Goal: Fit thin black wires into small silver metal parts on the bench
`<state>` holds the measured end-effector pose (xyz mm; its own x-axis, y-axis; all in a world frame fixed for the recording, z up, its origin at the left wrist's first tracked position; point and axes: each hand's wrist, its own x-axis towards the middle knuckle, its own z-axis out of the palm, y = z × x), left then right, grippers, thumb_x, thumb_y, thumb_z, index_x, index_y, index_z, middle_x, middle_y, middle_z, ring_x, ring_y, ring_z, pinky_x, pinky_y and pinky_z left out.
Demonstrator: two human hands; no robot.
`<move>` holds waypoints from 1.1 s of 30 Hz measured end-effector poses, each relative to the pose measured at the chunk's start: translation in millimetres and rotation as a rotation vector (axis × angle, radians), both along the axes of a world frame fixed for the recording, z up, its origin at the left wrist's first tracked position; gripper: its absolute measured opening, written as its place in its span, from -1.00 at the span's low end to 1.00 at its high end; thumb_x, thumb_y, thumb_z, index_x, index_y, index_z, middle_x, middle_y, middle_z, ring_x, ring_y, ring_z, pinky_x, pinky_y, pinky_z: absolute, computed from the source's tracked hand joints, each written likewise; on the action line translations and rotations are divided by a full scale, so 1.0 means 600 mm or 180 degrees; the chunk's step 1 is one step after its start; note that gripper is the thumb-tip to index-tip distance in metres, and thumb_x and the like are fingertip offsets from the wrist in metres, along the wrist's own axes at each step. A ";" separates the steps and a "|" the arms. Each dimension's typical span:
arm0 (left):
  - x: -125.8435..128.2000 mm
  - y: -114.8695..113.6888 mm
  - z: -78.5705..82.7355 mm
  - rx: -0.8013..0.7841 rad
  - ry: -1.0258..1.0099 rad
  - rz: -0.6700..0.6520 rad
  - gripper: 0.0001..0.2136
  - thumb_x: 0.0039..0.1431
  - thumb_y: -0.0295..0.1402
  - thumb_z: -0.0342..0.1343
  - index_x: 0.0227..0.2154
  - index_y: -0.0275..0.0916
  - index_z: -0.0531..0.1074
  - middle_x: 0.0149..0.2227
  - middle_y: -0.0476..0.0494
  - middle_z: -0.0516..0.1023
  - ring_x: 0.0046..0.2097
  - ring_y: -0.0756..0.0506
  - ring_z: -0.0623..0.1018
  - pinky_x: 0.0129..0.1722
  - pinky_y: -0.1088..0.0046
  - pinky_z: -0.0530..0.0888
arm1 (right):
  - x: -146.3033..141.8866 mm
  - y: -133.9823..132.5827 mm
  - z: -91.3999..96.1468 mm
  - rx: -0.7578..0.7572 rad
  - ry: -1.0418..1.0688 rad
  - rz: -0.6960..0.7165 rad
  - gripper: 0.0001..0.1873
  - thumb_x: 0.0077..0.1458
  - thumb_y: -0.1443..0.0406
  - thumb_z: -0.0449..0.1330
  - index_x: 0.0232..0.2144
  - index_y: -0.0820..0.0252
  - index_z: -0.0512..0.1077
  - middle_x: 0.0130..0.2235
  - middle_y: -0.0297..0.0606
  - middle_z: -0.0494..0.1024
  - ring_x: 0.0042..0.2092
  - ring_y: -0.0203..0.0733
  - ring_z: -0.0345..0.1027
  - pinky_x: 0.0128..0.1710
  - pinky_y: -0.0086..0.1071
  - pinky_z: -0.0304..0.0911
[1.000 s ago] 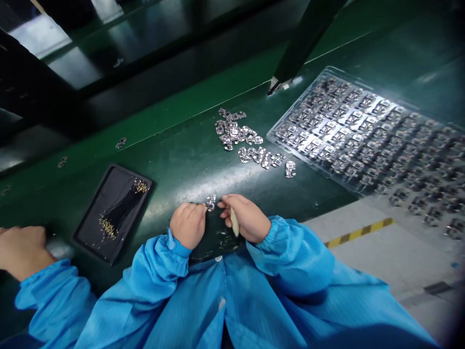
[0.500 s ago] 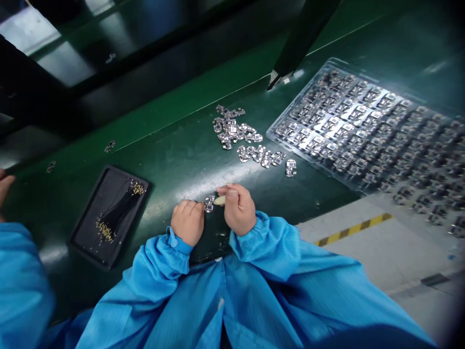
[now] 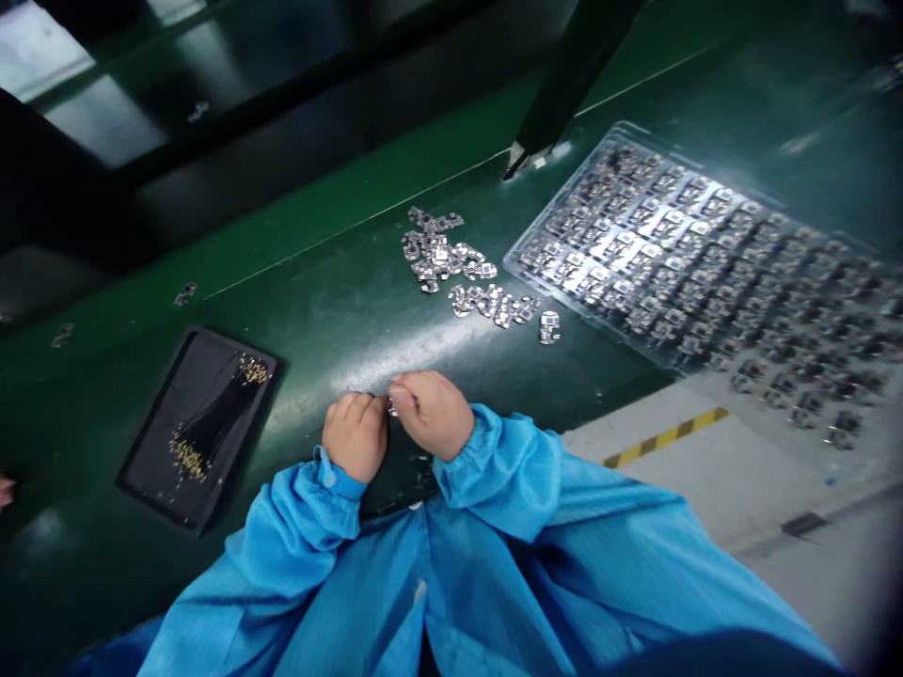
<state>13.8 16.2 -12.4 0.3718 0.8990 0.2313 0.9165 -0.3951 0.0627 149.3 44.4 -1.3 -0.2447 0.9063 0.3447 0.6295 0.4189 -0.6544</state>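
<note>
Green bench (image 3: 310,315), open towards black tray (image 3: 198,371), metal part (image 3: 393,408) between curled left hand (image 3: 355,435) and right hand (image 3: 434,414), grips unclear.

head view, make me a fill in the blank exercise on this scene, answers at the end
A small silvery part shows ____ the left hand and right hand.
The sleeves are ____ in colour.
The clear tray lies on the picture's ____ side.
The striped floor tape is dark and ____.
Missing words: between; blue; right; yellow
</note>
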 end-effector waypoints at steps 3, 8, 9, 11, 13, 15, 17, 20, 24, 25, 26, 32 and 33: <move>-0.002 -0.004 -0.006 0.0073 0.0023 -0.0033 -0.78 0.10 -0.41 -0.15 -0.48 -0.27 0.41 -0.44 -0.16 0.45 -0.32 -0.11 0.39 -0.39 0.38 0.29 | -0.013 0.009 0.008 -0.0059 -0.0361 0.0415 -0.60 0.14 0.17 -0.17 -0.45 0.21 0.40 -0.47 -0.21 0.52 -0.40 -0.24 0.36 -0.33 -0.39 0.19; -0.013 0.029 0.009 -0.0362 0.0223 -0.0277 -0.77 0.11 -0.41 -0.17 -0.45 -0.25 0.41 -0.47 -0.13 0.46 -0.35 -0.10 0.40 -0.37 0.39 0.32 | -0.003 0.036 0.014 -0.1030 0.0024 -0.0025 -0.58 0.14 0.16 -0.21 -0.44 0.18 0.38 -0.43 -0.27 0.51 -0.39 -0.28 0.36 -0.37 -0.43 0.19; -0.021 0.045 0.019 -0.0436 0.0282 -0.0275 -0.76 0.12 -0.41 -0.18 -0.45 -0.25 0.41 -0.49 -0.13 0.45 -0.37 -0.09 0.41 -0.36 0.38 0.32 | 0.007 0.045 0.017 -0.1254 0.0179 -0.0352 -0.57 0.15 0.15 -0.23 -0.40 0.17 0.38 -0.42 -0.29 0.51 -0.38 -0.28 0.36 -0.38 -0.44 0.19; -0.042 0.081 0.043 -0.0315 0.0319 0.0055 -0.74 0.12 -0.40 -0.20 -0.43 -0.29 0.41 -0.49 -0.17 0.45 -0.37 -0.11 0.41 -0.33 0.35 0.33 | 0.035 0.067 0.022 -0.1461 0.0322 -0.0976 -0.59 0.14 0.13 -0.22 -0.28 0.16 0.36 -0.34 -0.28 0.51 -0.32 -0.27 0.36 -0.35 -0.43 0.21; -0.071 0.111 0.068 0.0354 0.0090 0.1015 -0.69 0.13 -0.34 -0.20 -0.25 -0.42 0.36 -0.36 -0.31 0.46 -0.27 -0.17 0.42 -0.26 0.26 0.34 | 0.068 0.091 0.027 -0.1368 0.0037 -0.1180 -0.64 0.12 0.17 -0.14 -0.21 0.17 0.36 -0.26 -0.23 0.49 -0.21 -0.20 0.34 -0.24 -0.37 0.21; -0.105 0.124 0.085 0.0725 -0.0178 0.1643 -0.61 0.13 -0.30 -0.20 -0.10 -0.52 0.26 -0.21 -0.39 0.43 -0.16 -0.21 0.40 -0.13 0.15 0.31 | 0.097 0.115 0.030 -0.1220 -0.0543 -0.1086 -0.68 0.08 0.24 -0.08 -0.20 0.21 0.38 -0.22 -0.16 0.48 -0.14 -0.12 0.30 -0.14 -0.28 0.17; -0.143 0.117 0.090 0.0536 -0.0225 0.1916 -0.58 0.11 -0.29 -0.19 -0.06 -0.52 0.22 -0.16 -0.38 0.41 -0.10 -0.23 0.38 -0.06 0.08 0.26 | 0.119 0.133 0.030 -0.1104 -0.1076 -0.0945 -0.67 0.06 0.29 -0.07 -0.17 0.24 0.38 -0.15 -0.10 0.44 -0.09 -0.05 0.26 -0.10 -0.22 0.14; -0.206 0.082 0.079 -0.0454 0.0035 0.2271 -0.61 0.07 -0.27 -0.14 -0.13 -0.44 0.31 -0.19 -0.34 0.45 -0.15 -0.26 0.41 -0.12 0.06 0.32 | 0.133 0.154 0.027 -0.1074 -0.1619 -0.0674 -0.61 0.03 0.33 -0.06 -0.07 0.21 0.31 0.01 -0.11 0.32 -0.06 -0.02 0.23 -0.11 -0.19 0.13; -0.264 0.036 0.058 -0.1185 0.0252 0.2509 -0.68 0.01 -0.22 -0.06 -0.25 -0.29 0.41 -0.25 -0.27 0.49 -0.26 -0.25 0.46 -0.29 0.13 0.40 | 0.132 0.173 0.026 -0.1246 -0.2184 -0.0236 -0.62 0.02 0.32 -0.07 -0.10 0.15 0.34 -0.06 -0.12 0.37 -0.18 -0.04 0.31 -0.19 -0.20 0.16; -0.270 0.029 0.056 -0.1140 0.0286 0.2462 -0.70 0.01 -0.23 -0.06 -0.28 -0.27 0.43 -0.26 -0.26 0.50 -0.27 -0.25 0.46 -0.30 0.14 0.40 | 0.131 0.177 0.029 -0.1283 -0.2312 -0.0167 -0.64 0.04 0.30 -0.08 -0.13 0.16 0.37 -0.11 -0.10 0.40 -0.20 -0.05 0.32 -0.22 -0.22 0.17; -0.271 0.024 0.056 -0.1066 0.0320 0.2395 -0.71 0.03 -0.23 -0.08 -0.30 -0.26 0.45 -0.26 -0.26 0.51 -0.26 -0.25 0.46 -0.30 0.15 0.40 | 0.131 0.180 0.032 -0.1313 -0.2431 -0.0129 -0.65 0.05 0.28 -0.08 -0.17 0.19 0.39 -0.16 -0.08 0.42 -0.23 -0.05 0.33 -0.25 -0.23 0.17; -0.252 0.020 0.068 -0.0795 0.0330 0.2107 -0.68 0.08 -0.25 -0.14 -0.31 -0.28 0.47 -0.26 -0.26 0.52 -0.19 -0.23 0.46 -0.22 0.22 0.38 | 0.117 0.157 0.057 -0.1240 -0.2120 -0.0213 -0.67 0.08 0.25 -0.09 -0.27 0.22 0.44 -0.28 -0.09 0.49 -0.23 -0.06 0.34 -0.27 -0.27 0.17; -0.248 0.019 0.071 -0.0712 0.0314 0.2064 -0.67 0.08 -0.25 -0.15 -0.30 -0.29 0.46 -0.26 -0.26 0.52 -0.18 -0.22 0.46 -0.20 0.23 0.37 | 0.109 0.142 0.058 -0.1259 -0.1910 -0.0150 -0.68 0.08 0.24 -0.08 -0.26 0.19 0.43 -0.29 -0.13 0.50 -0.22 -0.09 0.34 -0.25 -0.29 0.17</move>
<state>-135.0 27.4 29.9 -0.2469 0.9690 0.0071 0.9689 0.2470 -0.0171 214.7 129.8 33.7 -0.2464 0.9497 -0.1931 0.9398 0.1855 -0.2871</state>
